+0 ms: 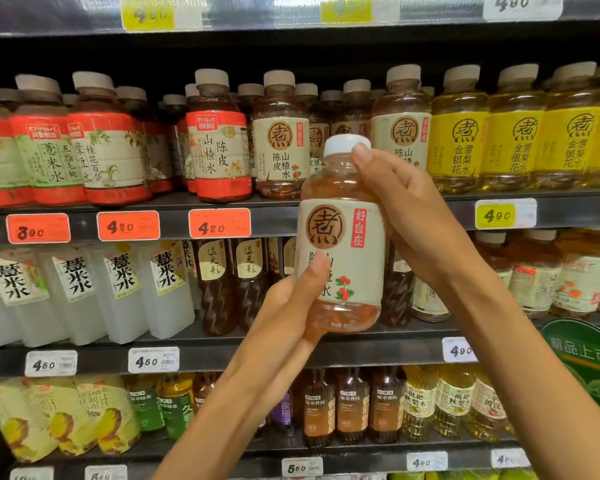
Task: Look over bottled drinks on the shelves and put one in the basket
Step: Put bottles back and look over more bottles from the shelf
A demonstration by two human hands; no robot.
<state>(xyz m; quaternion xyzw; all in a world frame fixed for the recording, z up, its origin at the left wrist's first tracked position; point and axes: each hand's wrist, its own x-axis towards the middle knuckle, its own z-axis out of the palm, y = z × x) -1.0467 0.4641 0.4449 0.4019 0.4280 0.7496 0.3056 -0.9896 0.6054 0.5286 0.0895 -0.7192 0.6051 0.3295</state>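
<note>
dark metal shelves (284,221) fill the view, four tiers of bottled drinks with price tags along each front edge. on the upper visible tier, red-labelled bottles (219,147) stand at left, pale-labelled amber bottles (280,143) in the middle, yellow-labelled bottles (459,140) at right. the tier below carries milky white bottles (118,292) at left and dark brown bottles (215,289) beside them.

the held bottle (342,258), amber liquid, pale label, white cap (346,146), is upright in front of the shelves, clear of every tier. it matches the pale-labelled row just behind it. the right hand (413,209) wraps the far side of its shoulder and body, thumb laid across the edge of the cap. the left hand (291,306) cups the lower body from the left, thumb pressed on the label. both hands are closed round the bottle; the fingers behind it are hidden.

no basket is in view, so the placing step is judged not yet done.

risks, as judgement:
- the label is smooth film and the lower body bare plastic; releasing one hand to reach down could let the bottle slide through the other.
- the right thumb bears on the cap, not the body, a weak hold if that hand carries alone.
- the bottle is near the shelf-front row; a swing toward the far side could knock a neighbour off the edge.
- lowering to an unseen basket invites a drop rather than a set-down.
</note>
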